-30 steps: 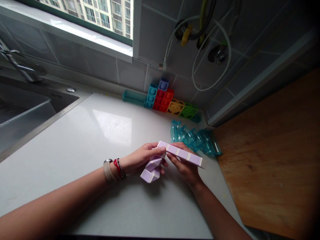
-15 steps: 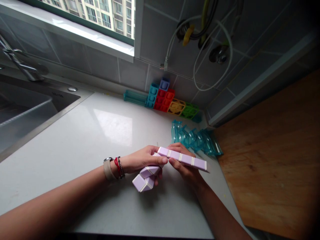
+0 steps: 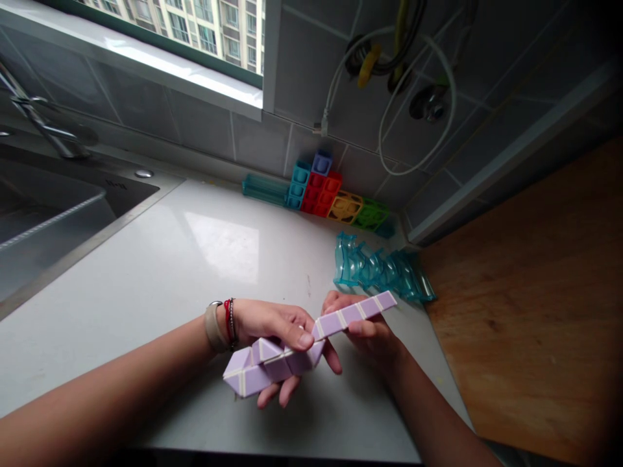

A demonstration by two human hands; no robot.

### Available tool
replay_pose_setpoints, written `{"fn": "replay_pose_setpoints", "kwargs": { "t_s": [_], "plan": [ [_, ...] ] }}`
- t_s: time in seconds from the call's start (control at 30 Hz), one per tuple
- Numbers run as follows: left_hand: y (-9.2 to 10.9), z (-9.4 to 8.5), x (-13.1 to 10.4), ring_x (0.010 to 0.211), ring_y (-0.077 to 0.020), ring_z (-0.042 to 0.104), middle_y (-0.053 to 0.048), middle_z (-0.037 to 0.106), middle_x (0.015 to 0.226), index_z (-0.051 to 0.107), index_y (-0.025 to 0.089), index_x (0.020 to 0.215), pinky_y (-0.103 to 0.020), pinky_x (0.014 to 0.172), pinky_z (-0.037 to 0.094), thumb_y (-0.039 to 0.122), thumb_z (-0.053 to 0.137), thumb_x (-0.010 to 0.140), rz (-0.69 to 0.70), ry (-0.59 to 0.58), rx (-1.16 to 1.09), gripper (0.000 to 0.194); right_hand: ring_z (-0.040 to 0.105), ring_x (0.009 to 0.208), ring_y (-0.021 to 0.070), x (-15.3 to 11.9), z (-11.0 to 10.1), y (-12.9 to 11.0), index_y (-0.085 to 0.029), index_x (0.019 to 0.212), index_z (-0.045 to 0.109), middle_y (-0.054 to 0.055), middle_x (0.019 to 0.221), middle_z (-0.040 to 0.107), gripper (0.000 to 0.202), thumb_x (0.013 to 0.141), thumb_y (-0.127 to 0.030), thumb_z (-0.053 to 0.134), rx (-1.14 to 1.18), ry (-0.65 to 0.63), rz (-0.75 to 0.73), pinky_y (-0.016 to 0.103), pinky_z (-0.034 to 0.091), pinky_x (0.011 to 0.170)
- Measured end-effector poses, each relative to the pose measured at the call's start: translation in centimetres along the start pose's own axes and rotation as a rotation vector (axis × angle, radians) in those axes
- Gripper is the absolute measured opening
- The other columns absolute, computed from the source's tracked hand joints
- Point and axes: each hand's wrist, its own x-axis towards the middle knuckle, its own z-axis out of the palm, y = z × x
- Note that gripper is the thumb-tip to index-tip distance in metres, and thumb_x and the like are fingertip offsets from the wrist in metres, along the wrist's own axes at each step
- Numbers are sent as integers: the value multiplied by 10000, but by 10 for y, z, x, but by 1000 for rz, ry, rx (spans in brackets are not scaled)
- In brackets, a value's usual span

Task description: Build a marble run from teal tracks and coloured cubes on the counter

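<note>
A lilac snake-cube puzzle [image 3: 277, 370] with white seams is held above the counter in both hands. My left hand [image 3: 287, 331] grips its folded, chunky part, thumb on top and fingers curled beneath. A straight row of segments slants up to the right from there. Around that straight row my right hand [image 3: 370, 331] is closed, its thumb on the near side and its other fingers behind. Part of the right fingers is hidden by the puzzle. On my left wrist sit a watch with a beige strap [image 3: 213, 329] and thin bracelets [image 3: 230, 321].
Clear teal wavy plastic pieces [image 3: 384, 269] lie beyond my right hand. Coloured pop-it blocks [image 3: 321, 194] and a teal tray [image 3: 264, 189] stand against the tiled wall. At left is a sink [image 3: 111, 214] with a faucet [image 3: 48, 130]; at right, a wooden panel [image 3: 525, 311].
The puzzle has turned: its straight row now points up to the right instead of down. The folded part shows more broadly and farther left, and the left fingers have spread beneath it.
</note>
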Motion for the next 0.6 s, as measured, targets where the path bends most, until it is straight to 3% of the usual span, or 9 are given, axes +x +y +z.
{"fn": "replay_pose_setpoints", "kwargs": {
  "t_s": [0.2,0.3,0.4,0.6],
  "plan": [
    [1,5,6,545,-291,699,-113,744,701,739,154,1278,-396,499,593,387,703,887,-225,-236,99,457,661,863,236,-2,-1,-13,-278,1048,837,81,1038,698,350,711,-359,875,25,-389,100,358,536,745],
    [2,2,10,530,-297,691,-124,732,668,796,155,1132,-401,488,596,370,671,896,-315,-345,55,343,685,892,247,-3,-2,-11,-296,1075,832,88,1065,722,354,724,-278,880,36,-456,124,374,547,771],
    [1,3,9,483,-307,676,-132,706,606,809,140,1064,-398,419,578,393,651,877,-283,-316,-4,352,694,907,247,-6,-3,-2,-308,1129,811,72,1026,761,402,737,-264,887,87,-327,71,361,545,773],
    [-6,3,6,439,-236,645,-90,685,592,754,85,1178,-337,426,587,378,671,824,-86,-61,-95,467,682,825,208,-6,6,5,-291,1313,708,54,992,794,543,798,-346,870,163,83,106,334,555,757]
  ]
}}
